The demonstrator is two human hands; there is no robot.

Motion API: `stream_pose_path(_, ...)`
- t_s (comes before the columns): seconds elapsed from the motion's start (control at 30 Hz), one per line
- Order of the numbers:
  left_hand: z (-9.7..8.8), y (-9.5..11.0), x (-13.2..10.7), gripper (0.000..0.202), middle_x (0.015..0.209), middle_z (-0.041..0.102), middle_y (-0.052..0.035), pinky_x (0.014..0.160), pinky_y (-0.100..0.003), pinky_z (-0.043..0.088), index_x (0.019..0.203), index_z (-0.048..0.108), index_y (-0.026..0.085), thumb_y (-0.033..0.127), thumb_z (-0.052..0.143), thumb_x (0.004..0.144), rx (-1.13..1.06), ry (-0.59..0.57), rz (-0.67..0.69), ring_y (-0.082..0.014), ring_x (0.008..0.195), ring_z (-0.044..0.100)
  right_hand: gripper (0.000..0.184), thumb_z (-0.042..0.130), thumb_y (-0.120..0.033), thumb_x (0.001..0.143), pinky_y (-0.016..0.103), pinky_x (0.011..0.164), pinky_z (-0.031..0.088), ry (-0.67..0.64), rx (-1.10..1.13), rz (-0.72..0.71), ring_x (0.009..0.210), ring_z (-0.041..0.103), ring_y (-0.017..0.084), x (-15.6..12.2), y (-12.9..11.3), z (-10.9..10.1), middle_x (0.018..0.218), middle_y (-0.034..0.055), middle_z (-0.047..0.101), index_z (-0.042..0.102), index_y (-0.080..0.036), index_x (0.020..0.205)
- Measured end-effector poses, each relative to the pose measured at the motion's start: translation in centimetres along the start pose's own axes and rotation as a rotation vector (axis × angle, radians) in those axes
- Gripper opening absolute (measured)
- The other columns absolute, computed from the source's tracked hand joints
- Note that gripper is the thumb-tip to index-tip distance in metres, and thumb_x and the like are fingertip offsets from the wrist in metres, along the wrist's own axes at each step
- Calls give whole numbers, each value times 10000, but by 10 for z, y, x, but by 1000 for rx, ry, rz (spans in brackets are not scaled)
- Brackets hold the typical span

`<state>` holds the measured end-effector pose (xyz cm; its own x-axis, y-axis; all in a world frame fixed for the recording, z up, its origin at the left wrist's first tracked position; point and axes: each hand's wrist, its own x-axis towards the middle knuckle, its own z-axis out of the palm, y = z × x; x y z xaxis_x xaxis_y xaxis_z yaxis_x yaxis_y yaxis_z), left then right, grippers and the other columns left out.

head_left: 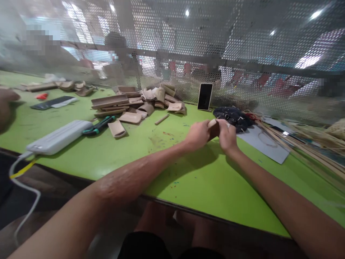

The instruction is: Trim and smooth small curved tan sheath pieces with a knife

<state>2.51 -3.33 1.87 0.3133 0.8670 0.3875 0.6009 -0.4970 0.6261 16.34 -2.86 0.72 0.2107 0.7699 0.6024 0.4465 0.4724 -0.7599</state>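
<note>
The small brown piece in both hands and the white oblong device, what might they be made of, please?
Small brown piece: probably bamboo or wood, matte, given its pale edge and dull face. White oblong device: likely smooth plastic, given its even colour and rounded corners.

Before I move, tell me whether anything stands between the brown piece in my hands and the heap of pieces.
Apart from the left hand, which grips the brown piece on that side, nothing visible blocks the way; a thin stick lies on the table just in front of the heap.
</note>
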Motion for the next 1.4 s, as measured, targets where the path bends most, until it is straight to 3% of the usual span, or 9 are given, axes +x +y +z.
stream_pose_path(0.27,1,-3,2,256,865,740,-95,729,-282,530,1028,702,117,162,487,896,-72,26,-75,-173,728,651,428,409,-529,935,389,805,504,41,-37,-20,856,641,237,-8,6,8,886,90,714,676,-194,928)
stream_pose_path(0.53,3,-9,6,237,860,736,-107,693,-287,528,991,700,119,141,486,890,-139,40,-138,-175,705,645,394,408,-533,942,389,774,486,38,-24,11,812,612,232,-15,7,12,842,81,677,628,-209,896)
stream_pose_path(0.63,3,-13,7,272,864,730,-123,655,-279,521,969,691,105,208,439,948,-177,73,-214,-171,682,641,399,409,-530,948,384,753,468,-63,-33,30,780,582,223,-22,10,15,775,67,644,600,-211,801)
stream_pose_path(0.7,2,-15,7,299,880,730,-132,659,-288,518,969,684,107,251,423,971,-160,108,-196,-178,695,642,411,405,-524,954,372,730,460,-105,-26,46,751,564,212,-22,11,15,744,56,623,591,-210,767)
stream_pose_path(0.77,3,-15,7,282,894,733,-128,670,-295,516,993,678,120,253,431,970,-122,110,-148,-183,707,645,399,403,-519,955,355,693,452,-60,-15,55,716,550,200,-16,11,10,736,46,607,602,-212,797)
stream_pose_path(0.9,3,-7,2,205,889,734,-118,699,-303,512,1019,666,134,214,502,925,4,50,-25,-196,733,659,356,395,-494,955,336,687,441,56,-29,8,702,550,189,5,10,-5,736,23,582,624,-227,902)
stream_pose_path(1.03,1,6,-4,214,863,725,-116,730,-325,510,1054,660,138,249,564,898,129,-33,144,-217,747,667,370,408,-503,938,342,725,433,17,-87,-69,741,556,193,10,7,-11,760,28,602,633,-217,872)
stream_pose_path(1.27,1,-2,-2,206,829,725,-77,652,-262,486,1000,666,134,158,485,906,-24,22,-4,-147,648,622,375,378,-505,952,344,734,438,27,-67,-59,754,557,201,-10,4,6,755,40,612,577,-222,808)
stream_pose_path(1.4,3,-4,-2,219,821,724,-84,657,-272,483,1005,674,135,163,487,895,21,50,15,-159,649,624,365,385,-493,937,347,748,436,-8,-78,-69,764,560,206,-5,4,2,761,46,624,589,-221,806)
